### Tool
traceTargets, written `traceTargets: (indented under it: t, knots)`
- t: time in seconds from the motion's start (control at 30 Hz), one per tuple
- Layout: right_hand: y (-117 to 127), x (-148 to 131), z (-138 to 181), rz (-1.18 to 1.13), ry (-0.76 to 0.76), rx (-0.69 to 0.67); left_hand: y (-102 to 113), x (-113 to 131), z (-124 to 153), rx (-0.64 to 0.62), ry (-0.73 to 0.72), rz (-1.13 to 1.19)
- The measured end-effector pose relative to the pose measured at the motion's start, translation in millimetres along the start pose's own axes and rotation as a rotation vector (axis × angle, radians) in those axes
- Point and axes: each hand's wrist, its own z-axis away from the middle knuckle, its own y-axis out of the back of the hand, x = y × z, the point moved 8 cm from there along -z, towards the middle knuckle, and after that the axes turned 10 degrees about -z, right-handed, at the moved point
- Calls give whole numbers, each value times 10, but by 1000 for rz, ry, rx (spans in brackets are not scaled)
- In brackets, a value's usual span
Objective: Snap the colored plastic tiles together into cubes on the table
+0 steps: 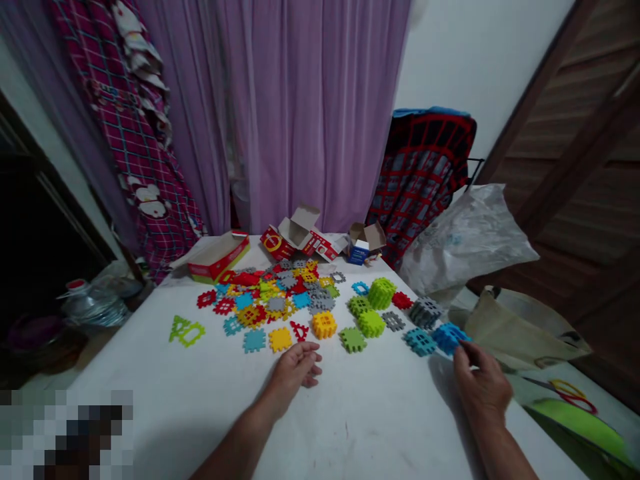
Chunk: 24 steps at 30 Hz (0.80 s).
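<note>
My left hand [299,368] rests low over the white table, fingers loosely curled and apart, with nothing in it. Just beyond it are a yellow tile stack [325,325], a red triangular piece [299,331] and a single yellow tile [281,340]. At the right edge, my right hand [483,381] has its thumb and fingertips closed at the near side of a blue stack of interlocking tiles [449,338]. Left of that stack lies a teal tile stack [420,341], with a dark grey stack [425,312] behind. Bright green stacks [372,324] stand between the hands.
A mixed heap of tiles [277,303] covers the table's middle back. Opened cardboard boxes [295,237] line the far edge. Two green pieces [186,331] lie on the left. Beyond the right edge are a plastic bag [465,240], a beige bag [520,330] and scissors [570,392].
</note>
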Motion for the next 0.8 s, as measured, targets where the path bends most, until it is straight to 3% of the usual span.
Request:
traceTargets:
  t: [0.13,0.27,0.4,0.47,0.5,0.63,0.8]
  knots:
    - [-263,-589,269,-125,199,-129,184,93,-41,12,-67,-34]
    - [-433,-1051,522,-244,376,-226,813,519,-232,187,-270,-281]
    - [-485,-1218,650,-284,448,-257,1554,1155,-464,524,-483,-863]
    - [-490,-1218,684,-280,458,-256,1806,1323,-654,590,-439,-1161]
    - [-495,-1205,699,-275,457,-260,1914,1353,-764,589,-377,-1292]
    - [-536,-1137,753,-266,446,-314,2185,1370,-1089,505,-306,-1391]
    - [-597,-1050,774,-263,411,-369,2175,1270,-1224,383,-287,-1478]
